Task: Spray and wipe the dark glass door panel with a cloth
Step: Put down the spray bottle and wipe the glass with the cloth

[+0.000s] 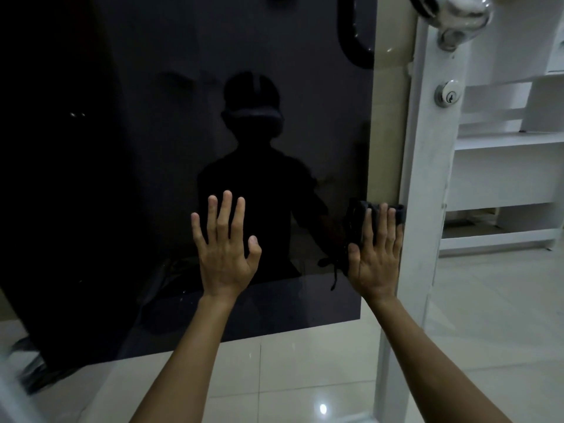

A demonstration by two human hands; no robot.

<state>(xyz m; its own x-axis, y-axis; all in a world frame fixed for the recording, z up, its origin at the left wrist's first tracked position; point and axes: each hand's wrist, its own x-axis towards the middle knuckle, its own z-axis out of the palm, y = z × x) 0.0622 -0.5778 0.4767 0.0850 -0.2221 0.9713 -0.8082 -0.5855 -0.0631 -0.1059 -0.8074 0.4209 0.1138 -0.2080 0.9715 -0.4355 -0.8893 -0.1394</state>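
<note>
A: What is at the left side?

B: The dark glossy glass door panel (152, 148) fills the left and the middle of the view. It stands upright, and its lower edge ends just above the pale glossy floor tiles (290, 377). In the glass I see a dark reflection of a person.

A: And the left hand?

B: The left hand (224, 254) lies flat on the glass, in the lower middle part of the panel. Its fingers (225, 215) are spread wide and straight, the thumb out to the right. It holds nothing.

A: Where is the cloth?

B: The dark folded cloth (357, 215) is at the right edge of the panel, near its lower right corner. The right hand (377, 254) presses it flat against the glass. The fingers are straight and close together over the cloth, not curled around it. The top of the cloth shows above the fingertips and reaches a little past the panel's edge, onto the beige frame strip (389, 117).

A: What is further right?

B: A white door edge (427, 178), with a round silver keyhole lock (448, 93) on it and a shiny silver door knob (457, 19) above, at the top of the view. Behind it are white shelves (503, 148); I can see nothing inside them.
</note>
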